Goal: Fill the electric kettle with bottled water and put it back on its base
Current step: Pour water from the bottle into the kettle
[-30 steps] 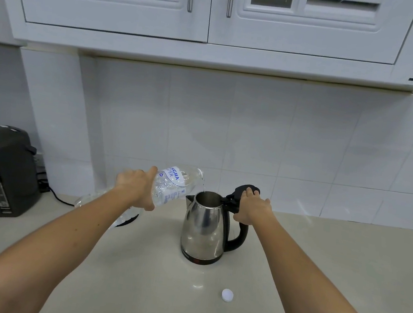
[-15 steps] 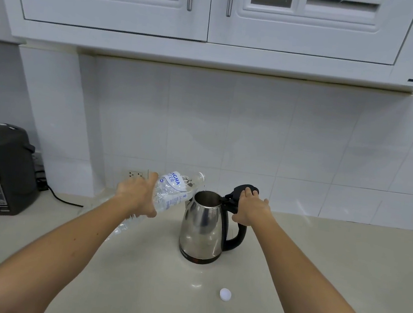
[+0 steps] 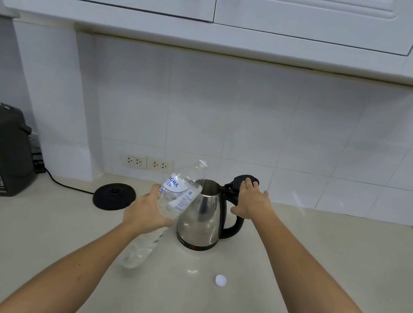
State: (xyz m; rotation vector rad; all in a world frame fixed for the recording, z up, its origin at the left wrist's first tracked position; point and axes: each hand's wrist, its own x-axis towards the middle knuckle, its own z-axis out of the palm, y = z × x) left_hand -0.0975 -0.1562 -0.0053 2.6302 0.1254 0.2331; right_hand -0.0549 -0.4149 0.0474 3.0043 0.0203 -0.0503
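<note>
A white cap is lying on the counter nearest the person, in front of the kettle. The left hand is wrapping its fingers around the tilted bottle, just left of the kettle. The right hand is resting spread fingers on the kettle's raised lid. Left of the kettle, the base is sitting empty; behind it, sockets.

head view, angled down, near counter
</note>
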